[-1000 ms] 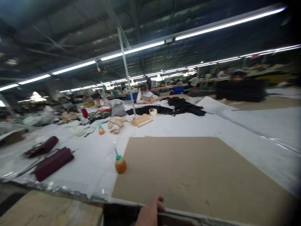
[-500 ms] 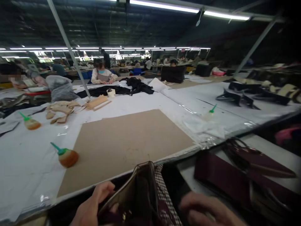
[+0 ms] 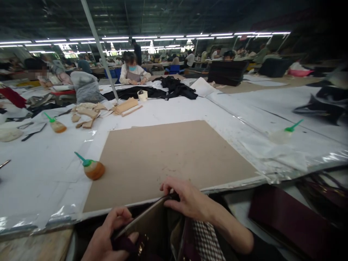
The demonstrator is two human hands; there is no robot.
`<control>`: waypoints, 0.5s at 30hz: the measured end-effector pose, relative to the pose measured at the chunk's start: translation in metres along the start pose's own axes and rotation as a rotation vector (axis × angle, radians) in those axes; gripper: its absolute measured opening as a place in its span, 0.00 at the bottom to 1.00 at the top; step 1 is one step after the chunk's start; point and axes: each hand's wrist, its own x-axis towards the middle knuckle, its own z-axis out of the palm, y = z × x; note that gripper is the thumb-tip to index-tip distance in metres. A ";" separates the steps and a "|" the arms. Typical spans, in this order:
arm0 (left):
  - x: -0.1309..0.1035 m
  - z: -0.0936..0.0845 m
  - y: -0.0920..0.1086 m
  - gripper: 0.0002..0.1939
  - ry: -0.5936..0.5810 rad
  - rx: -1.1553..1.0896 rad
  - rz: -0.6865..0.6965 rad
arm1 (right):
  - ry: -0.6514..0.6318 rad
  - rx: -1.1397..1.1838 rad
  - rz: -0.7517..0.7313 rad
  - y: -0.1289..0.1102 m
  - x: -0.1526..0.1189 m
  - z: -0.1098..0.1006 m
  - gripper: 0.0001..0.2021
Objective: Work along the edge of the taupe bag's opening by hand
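At the bottom of the head view I hold an open dark maroon bag [image 3: 152, 232] with a brown lining and checked fabric inside. My left hand [image 3: 108, 235] grips its lower left side near a gold fitting. My right hand [image 3: 187, 199] pinches the top rim of the bag's opening, at the near edge of a brown cardboard sheet [image 3: 168, 159] on the white table.
A round glue bottle [image 3: 92, 168] with a green nozzle stands left of the cardboard; another glue bottle [image 3: 56, 125] lies farther back and a pale bottle [image 3: 282, 134] sits at right. Maroon bags [image 3: 288, 221] lie at lower right. Tan leather pieces [image 3: 87, 112], black fabric [image 3: 174, 88] and seated workers are beyond.
The view has swung right and then settled. The bag came up into view; my right hand moved from low right up to the bag's top rim.
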 end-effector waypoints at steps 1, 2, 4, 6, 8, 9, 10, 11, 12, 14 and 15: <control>0.001 -0.002 0.000 0.19 0.008 -0.017 -0.006 | -0.004 -0.004 0.011 0.002 0.002 0.001 0.18; 0.003 -0.004 -0.001 0.19 0.019 -0.024 -0.009 | -0.009 -0.009 0.019 0.004 0.003 0.002 0.18; 0.006 -0.007 -0.002 0.18 0.045 -0.002 -0.010 | -0.020 -0.022 0.035 0.005 0.005 0.004 0.18; 0.009 -0.012 -0.005 0.16 0.062 0.051 -0.010 | -0.026 -0.039 0.048 0.005 0.004 0.006 0.16; 0.011 -0.017 -0.011 0.15 0.054 0.102 -0.006 | -0.029 -0.052 0.054 0.004 0.002 0.008 0.15; 0.013 -0.019 -0.015 0.15 0.041 0.124 -0.004 | -0.029 -0.056 0.057 0.004 0.001 0.009 0.15; 0.013 -0.021 -0.019 0.15 0.024 0.144 -0.004 | -0.027 -0.060 0.062 0.004 -0.001 0.009 0.16; 0.014 -0.022 -0.022 0.15 0.009 0.161 -0.006 | -0.023 -0.065 0.069 0.003 -0.002 0.010 0.16; 0.014 -0.022 -0.025 0.15 0.000 0.174 -0.009 | -0.018 -0.072 0.080 0.003 -0.004 0.010 0.17; 0.014 -0.021 -0.027 0.15 0.012 0.182 -0.018 | -0.006 -0.085 0.105 0.003 -0.009 0.009 0.18; 0.014 -0.020 -0.026 0.15 0.032 0.183 -0.020 | -0.003 -0.092 0.116 0.002 -0.011 0.008 0.18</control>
